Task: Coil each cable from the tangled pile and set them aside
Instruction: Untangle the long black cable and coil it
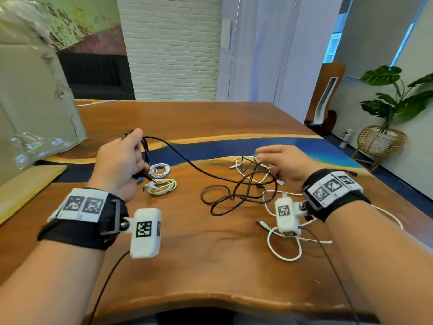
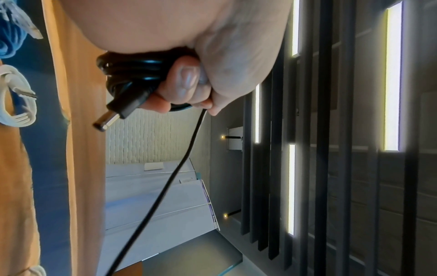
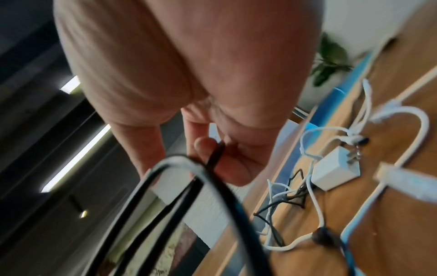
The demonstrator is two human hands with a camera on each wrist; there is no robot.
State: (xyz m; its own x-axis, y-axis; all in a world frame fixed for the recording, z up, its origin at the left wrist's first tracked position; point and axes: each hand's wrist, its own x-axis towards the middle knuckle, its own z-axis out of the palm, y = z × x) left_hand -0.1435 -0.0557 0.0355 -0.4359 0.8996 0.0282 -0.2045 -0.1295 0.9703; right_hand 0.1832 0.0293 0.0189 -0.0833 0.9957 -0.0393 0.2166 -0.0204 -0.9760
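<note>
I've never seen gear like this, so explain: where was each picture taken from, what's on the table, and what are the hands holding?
No robot here: a person wears cameras. One picture comes from the head; the white boxes on the wrists shoot the other two, along each hand. The left hand grips loops of a black cable and its plug. That cable runs on to the right hand, between thumb and fingers; blur hides the grip. On the wooden table lie coiled white cables and a tangled pile.
</note>
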